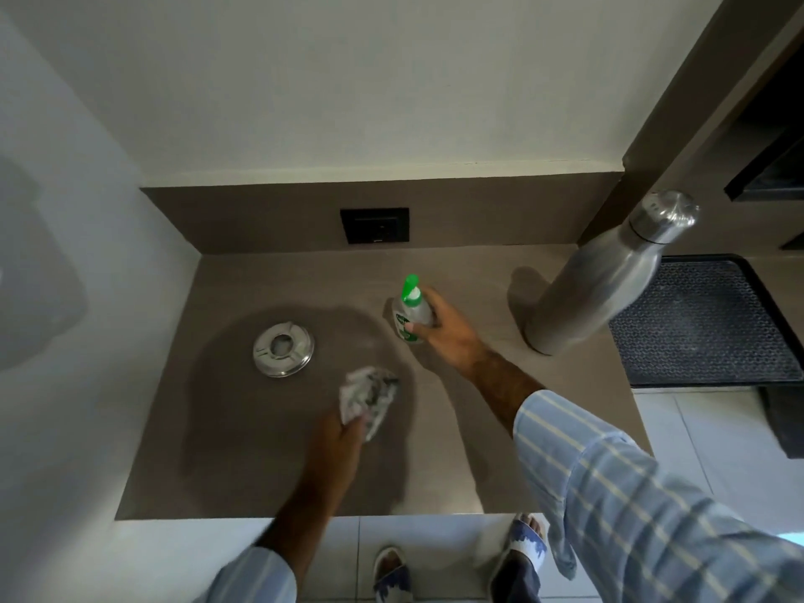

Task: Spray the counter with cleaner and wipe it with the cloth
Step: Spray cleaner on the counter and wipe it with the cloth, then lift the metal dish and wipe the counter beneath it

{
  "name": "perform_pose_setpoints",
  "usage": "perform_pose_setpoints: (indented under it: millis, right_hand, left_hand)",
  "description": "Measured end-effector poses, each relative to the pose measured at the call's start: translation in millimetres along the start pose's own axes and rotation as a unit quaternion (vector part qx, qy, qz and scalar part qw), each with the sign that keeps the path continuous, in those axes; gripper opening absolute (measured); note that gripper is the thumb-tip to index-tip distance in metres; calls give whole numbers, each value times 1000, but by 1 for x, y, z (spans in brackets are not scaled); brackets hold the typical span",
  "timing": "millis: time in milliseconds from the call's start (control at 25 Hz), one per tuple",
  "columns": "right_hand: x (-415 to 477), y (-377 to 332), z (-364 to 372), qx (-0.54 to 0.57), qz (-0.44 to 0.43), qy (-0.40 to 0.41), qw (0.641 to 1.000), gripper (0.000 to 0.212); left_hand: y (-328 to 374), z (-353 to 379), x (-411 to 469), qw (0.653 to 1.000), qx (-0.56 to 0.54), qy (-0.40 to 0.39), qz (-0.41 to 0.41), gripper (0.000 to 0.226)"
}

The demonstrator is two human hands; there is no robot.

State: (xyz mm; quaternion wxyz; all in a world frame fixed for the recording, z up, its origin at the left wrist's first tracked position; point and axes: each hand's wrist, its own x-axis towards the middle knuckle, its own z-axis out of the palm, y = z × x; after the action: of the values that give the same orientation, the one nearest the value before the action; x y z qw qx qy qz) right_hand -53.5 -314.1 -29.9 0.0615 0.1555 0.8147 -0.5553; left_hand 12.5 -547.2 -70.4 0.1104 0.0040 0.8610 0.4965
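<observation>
Seen from above, a person in a striped blue shirt works at a brown tabletop (457, 272) set into a wall corner. The right hand (448, 330) wraps its fingers (413, 327) around a clear spray bottle (411, 313) standing upright near the middle of the surface, green nozzle at the top and aimed toward the back wall; the label is too blurred to read and the hand covers the bottle's right side. The left hand (337, 437) clutches a crumpled grey-white cloth (370, 396), bunched up with its far end toward the bottle; whether it touches the surface cannot be told. A round metal dish (283, 350) sits just left of the cloth inside a darker patch. A tall steel flask (604, 276) stands to the right, near a black mat (705, 324) cut off by the frame edge. Bare surface lies between bottle and flask, and along the front edge. A dark wall socket (374, 225) is set in the back upstand. Sandalled feet (522, 546) show on the tiled floor below.
</observation>
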Motion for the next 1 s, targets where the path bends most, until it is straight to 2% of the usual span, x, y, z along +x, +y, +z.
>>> perform_pose_setpoints:
  millis: [40, 120, 280, 360, 400, 480, 520, 600, 720, 840, 920, 1000]
  right_hand:
    - [0, 3, 6, -7, -1, 2, 1000, 64]
    - [1, 8, 12, -5, -2, 3, 1000, 65]
    - [6, 13, 14, 9, -4, -24, 1000, 70]
    - [-3, 14, 14, 8, 22, -7, 1000, 84]
    - [-13, 16, 14, 0, 49, 34, 998, 79]
    - [-39, 22, 23, -79, 81, 113, 987, 41]
    - [-48, 22, 32, -137, 80, 113, 981, 26]
    - [-46, 18, 62, -173, 47, 75, 981, 14]
    - [-12, -14, 121, -43, 46, 17, 998, 23]
    - [25, -46, 164, 92, 135, 7, 986, 32]
    - [36, -57, 180, 136, 199, 23, 970, 42]
    - [35, -63, 188, 214, 240, 36, 946, 38]
  left_hand:
    - [1, -9, 14, 994, -87, 36, -60, 16]
    - [-2, -29, 35, 979, -166, 86, -84, 14]
    - [-9, -59, 53, 972, -198, 109, -66, 30]
    - [-8, -78, 64, 965, -192, 168, -64, 37]
    - [-8, -90, 73, 955, -193, 210, -77, 40]
    - [-10, -117, 92, 940, -172, 281, -87, 45]
    - [-13, -129, 102, 942, -142, 293, -85, 49]
    - [-17, -142, 120, 959, -68, 258, -100, 50]
    - [-19, -130, 142, 971, 47, 161, -169, 47]
    - [-23, -114, 159, 987, 25, 105, -122, 46]
    - [-28, -113, 166, 989, 3, 117, -90, 48]
    - [-28, -110, 166, 989, -32, 119, -81, 51]
